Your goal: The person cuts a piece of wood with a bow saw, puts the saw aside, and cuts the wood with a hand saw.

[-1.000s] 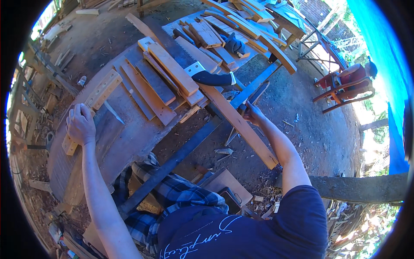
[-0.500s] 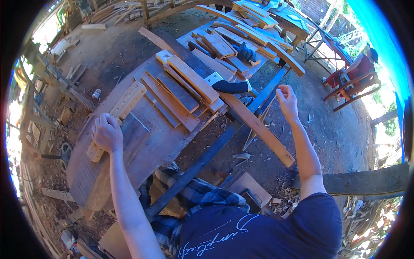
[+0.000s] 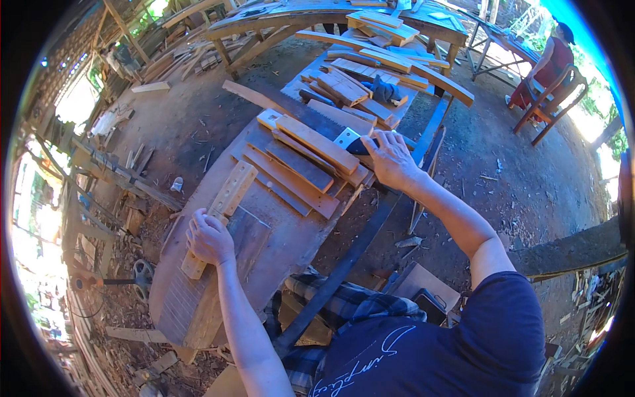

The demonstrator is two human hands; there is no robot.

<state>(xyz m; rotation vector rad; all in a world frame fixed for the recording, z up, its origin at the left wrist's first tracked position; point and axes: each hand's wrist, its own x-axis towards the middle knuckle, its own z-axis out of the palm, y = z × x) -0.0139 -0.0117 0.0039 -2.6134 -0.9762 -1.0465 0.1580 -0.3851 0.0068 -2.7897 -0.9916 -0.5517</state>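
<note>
My left hand (image 3: 210, 237) is closed over a pale wooden block with a row of holes (image 3: 235, 186), which lies slantwise on the board. My right hand (image 3: 395, 161) is wrapped round the dark handle of a handsaw (image 3: 346, 138); my fingers hide most of the handle. The saw's blade runs away to the upper left, beyond a stack of wood pieces (image 3: 321, 144). Between my hands, a dark flat piece (image 3: 299, 168) and reddish strips lie side by side. Thin parallel lines mark the near end of the worktop board (image 3: 178, 298).
More cut wood (image 3: 340, 86) and a dark blue cloth (image 3: 385, 90) lie farther along the bench. A dark beam (image 3: 344, 264) crosses beside my legs. At the far right, a person in red (image 3: 554, 56) is by a wooden chair (image 3: 552, 106). A wooden table (image 3: 278, 18) stands behind.
My right hand has come down and left from the air onto the saw handle. The long plank that stuck out toward the near right no longer shows there. My left hand stays on the block.
</note>
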